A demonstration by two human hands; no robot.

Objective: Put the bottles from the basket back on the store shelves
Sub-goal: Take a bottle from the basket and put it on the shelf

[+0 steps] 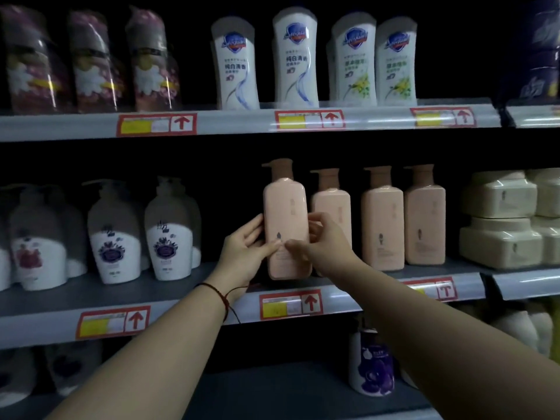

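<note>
Pink bottle [286, 225] upright at the front edge of the middle shelf [188, 295], pump cap on top, base low at the shelf lip, whether resting on it unclear; gripped from both sides. Left hand [245, 253] wrapped round the bottle's left edge, fingers behind and along the side, thumb across the lower front; red string [218, 294] tied at the wrist. Right hand [322, 245] clasping the right edge, thumb laid over the front and nearly meeting the left thumb, fingers curled at the side.

Just right of the held bottle, three matching pink bottles [381, 222] in a row, upright, set further back; the nearest partly hidden behind the right hand. Further right, cream packs [500, 219] stacked two high. Left of the hands on the same shelf, white pump bottles [169, 228] with dark upper halves and purple emblems; one more at the far left with a red emblem.

On the top shelf [230, 121], white bottles [295, 59] with a blue shield logo, two with blue swirls, two with green sprigs; dark floral bottles [91, 62] to their left. Red-framed price tags [291, 304] with arrows along the shelf lips. Below, a purple-flower bottle [371, 362] between the forearms and the right arm; basket not visible.
</note>
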